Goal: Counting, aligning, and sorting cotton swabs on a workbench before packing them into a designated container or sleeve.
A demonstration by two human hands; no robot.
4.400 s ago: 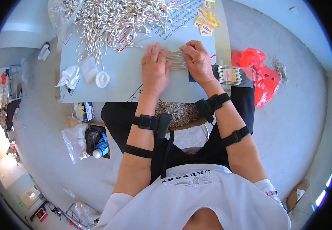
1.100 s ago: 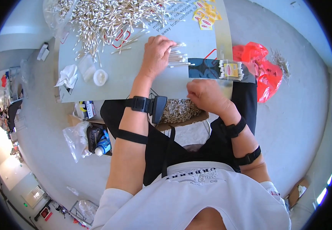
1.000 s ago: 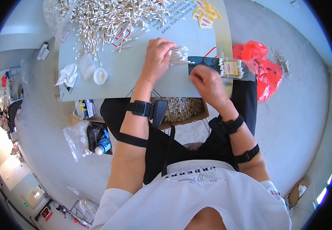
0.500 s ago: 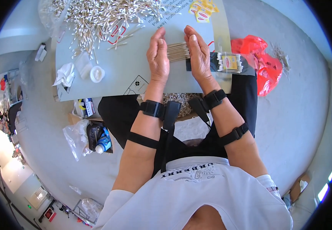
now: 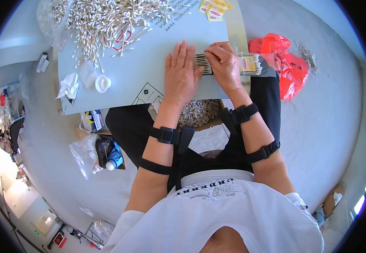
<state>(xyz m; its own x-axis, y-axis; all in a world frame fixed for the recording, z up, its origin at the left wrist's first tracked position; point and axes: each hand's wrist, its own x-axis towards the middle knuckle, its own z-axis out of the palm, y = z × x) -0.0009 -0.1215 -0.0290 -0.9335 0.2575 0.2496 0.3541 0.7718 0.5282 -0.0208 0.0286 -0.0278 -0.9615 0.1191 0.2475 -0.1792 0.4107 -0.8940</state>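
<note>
My left hand (image 5: 182, 71) lies flat on the table, its fingers stretched out and the thumb side against the left end of a row of cotton swabs (image 5: 201, 64). At the row's other end, my right hand (image 5: 226, 65) is closed, with thumb and forefinger pinched together; what sits between those fingertips is hidden. Just right of that hand lies a flat pack of cotton swabs (image 5: 251, 64) with a yellow label card (image 5: 246, 63). Part of this pack is covered by the right hand.
A big heap of loose cotton swabs (image 5: 103, 25) covers the table's far left. Yellow cards (image 5: 215, 9) lie at the far edge. A round white tub (image 5: 103, 83) and crumpled tissue (image 5: 69, 85) sit at left. Beyond the table's right edge is a red plastic bag (image 5: 292, 69).
My hands were upright on either side of the swab row. Now the left palm is turned down flat, and the right fingers have curled into a pinch over the row's right end.
</note>
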